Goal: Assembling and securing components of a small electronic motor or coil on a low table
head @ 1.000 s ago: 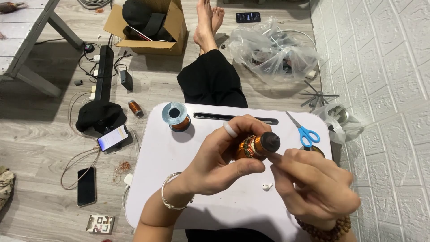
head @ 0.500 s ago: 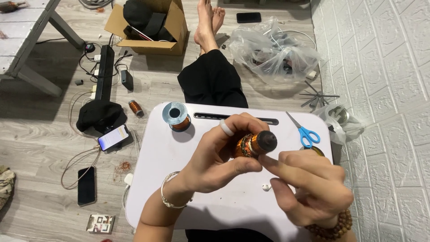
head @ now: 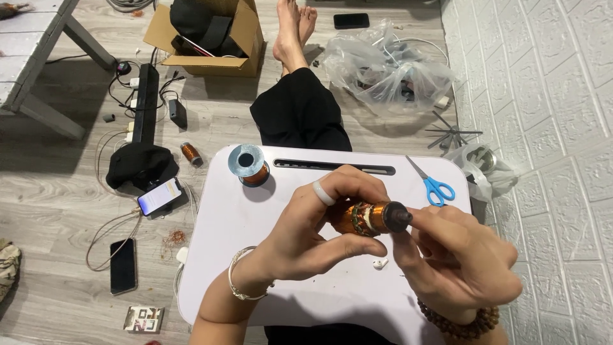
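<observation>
Copper coil: a small copper-wound armature [head: 369, 218] with a dark end cap, held above the white table [head: 255, 255], lying roughly level with its dark tip toward the right.
Left hand [head: 313, 233]: fingers curled over the top of the armature and thumb pressed up from below, clenched around it; a white ring sits on one finger and a silver bracelet [head: 237, 281] on the wrist.
Right hand [head: 456, 262]: fingers bent inward, fingertips touching the dark tip of the armature; I cannot tell whether they pinch a wire or only rest there; a wooden bead bracelet [head: 460, 322] circles the wrist.
Beyond the left fingers: a spool of copper wire [head: 249, 165] standing on the table's far left part, well apart from the hands.
Beyond the right fingers: blue-handled scissors [head: 433, 185] lying flat on the table near its far right corner.
Below the fingers: a small white piece [head: 380, 262] on the table, just under the armature.
Floor, left of the left fingers: two phones [head: 159, 195], a black power strip [head: 145, 102] with cables, and a cardboard box [head: 211, 35].
</observation>
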